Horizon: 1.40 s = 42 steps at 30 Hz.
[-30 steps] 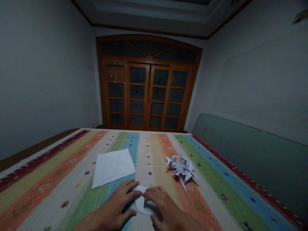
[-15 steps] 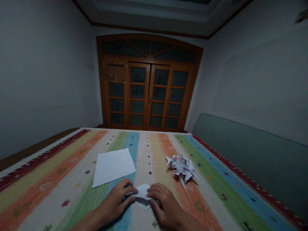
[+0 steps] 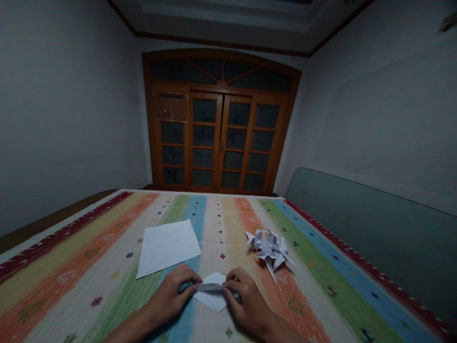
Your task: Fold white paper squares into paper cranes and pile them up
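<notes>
A small folded piece of white paper (image 3: 212, 296) lies on the striped tablecloth in front of me, with a raised flap across its middle. My left hand (image 3: 177, 285) pinches the flap's left end between thumb and fingers. At the right end, my right hand (image 3: 244, 297) grips it with thumb and fingertips. Beyond my left hand rests a flat sheet of white paper (image 3: 169, 248). A cluster of folded white paper cranes (image 3: 270, 250) sits past my right hand, with pointed tips sticking out.
The striped, patterned tablecloth (image 3: 117, 247) covers the table. Along the right side stands a grey-green panel (image 3: 357, 209). Wooden doors with glass panes (image 3: 221, 138) are in the far wall, and a plain wall (image 3: 71, 105) rises at the left.
The paper's flap now stands up as a narrow band between my hands, and more of the lower folded part shows. My fingers have shifted slightly apart; the sheet and cranes stay put.
</notes>
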Motion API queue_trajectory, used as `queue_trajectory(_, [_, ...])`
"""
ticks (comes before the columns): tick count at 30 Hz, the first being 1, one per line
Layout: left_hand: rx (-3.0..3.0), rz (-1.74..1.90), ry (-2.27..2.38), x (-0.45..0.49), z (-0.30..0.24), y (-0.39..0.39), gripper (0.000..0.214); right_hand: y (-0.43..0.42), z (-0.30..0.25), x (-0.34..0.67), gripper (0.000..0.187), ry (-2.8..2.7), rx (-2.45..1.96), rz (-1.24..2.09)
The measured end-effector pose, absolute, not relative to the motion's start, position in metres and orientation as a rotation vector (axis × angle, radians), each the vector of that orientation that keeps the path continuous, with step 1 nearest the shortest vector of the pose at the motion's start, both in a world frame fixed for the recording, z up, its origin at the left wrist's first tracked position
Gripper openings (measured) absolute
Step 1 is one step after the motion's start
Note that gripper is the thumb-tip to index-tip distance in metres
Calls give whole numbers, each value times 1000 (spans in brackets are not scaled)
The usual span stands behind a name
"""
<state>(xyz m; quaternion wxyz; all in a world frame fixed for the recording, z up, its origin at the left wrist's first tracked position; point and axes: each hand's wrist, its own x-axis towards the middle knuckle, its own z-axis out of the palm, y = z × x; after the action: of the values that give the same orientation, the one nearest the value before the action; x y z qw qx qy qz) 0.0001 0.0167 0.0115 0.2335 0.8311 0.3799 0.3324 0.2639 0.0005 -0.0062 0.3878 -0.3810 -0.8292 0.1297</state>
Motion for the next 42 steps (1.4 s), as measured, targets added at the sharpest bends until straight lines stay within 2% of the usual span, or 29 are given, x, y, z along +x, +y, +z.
queue_trajectory(8, [2589, 984, 1104, 3, 8, 7, 31, -2, -8, 264, 26, -2253, -896, 301])
queue_trajectory(15, [2671, 717, 975, 14, 21, -11, 23, -5, -12, 263, 17, -2371, -877, 174])
queue_trajectory(19, [2685, 703, 1020, 22, 14, -11, 12, -5, -13, 262, 13, -2402, -850, 146])
queue_trajectory(22, [2672, 735, 1037, 26, 10, -9, 4, -5, -13, 261, 11, -2386, -864, 187])
queue_trajectory(25, [2614, 779, 1047, 27, 9, -7, 10, -5, -14, 262, 12, -2341, -867, 275])
queue_trajectory(29, [2494, 841, 1127, 26, 11, -4, 15, -1, -22, 265, 24, -2250, -843, 318])
queue_trajectory(33, [2429, 847, 1166, 25, 9, -3, 15, 2, -29, 266, 20, -2162, -837, 325])
queue_trajectory(37, [2404, 850, 1127, 23, 5, -2, 9, 0, -23, 265, 19, -2154, -942, 420])
queue_trajectory(42, [2344, 772, 1194, 24, 4, 0, 14, 0, -14, 265, 25, -2074, -1185, 600])
